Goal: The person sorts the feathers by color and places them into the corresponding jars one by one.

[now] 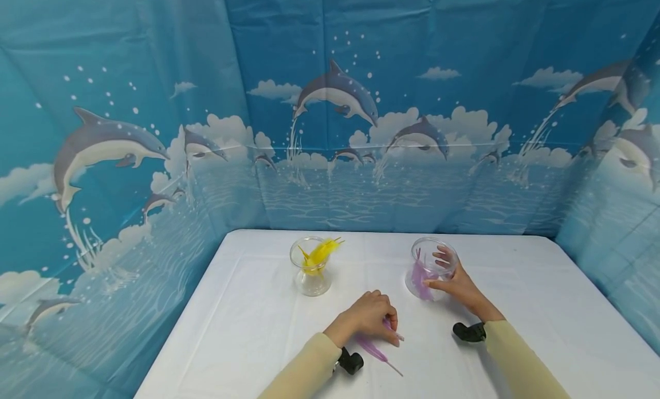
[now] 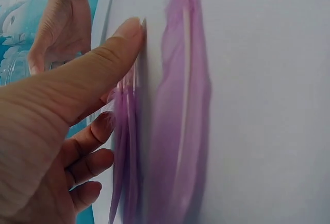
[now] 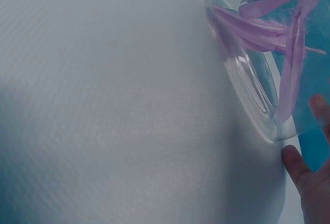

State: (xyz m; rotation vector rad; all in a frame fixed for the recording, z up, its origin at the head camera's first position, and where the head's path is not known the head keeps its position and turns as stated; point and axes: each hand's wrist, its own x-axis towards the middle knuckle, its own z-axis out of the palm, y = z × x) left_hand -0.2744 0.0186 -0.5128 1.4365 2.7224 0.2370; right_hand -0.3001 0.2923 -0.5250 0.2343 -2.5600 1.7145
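Observation:
My left hand (image 1: 368,316) is low over the white table, in the middle. Its thumb and forefinger pinch several purple feathers (image 2: 126,126) near their quills. Beside it another purple feather (image 2: 185,105) lies flat on the cloth, its bare quill toward the table's front in the head view. At the right, my right hand (image 1: 458,278) grips a clear glass jar (image 1: 434,243), thumb on the near side and fingers round the far side. Inside that jar stand purple feathers (image 3: 294,64), some leaning against the glass.
A second clear glass jar (image 1: 311,285), holding yellow feathers (image 1: 321,253), stands at the back left. A blue dolphin-print curtain (image 1: 330,187) hangs behind and at both sides of the white-covered table (image 1: 227,307). Black wrist-worn cameras (image 1: 469,332) sit below each hand.

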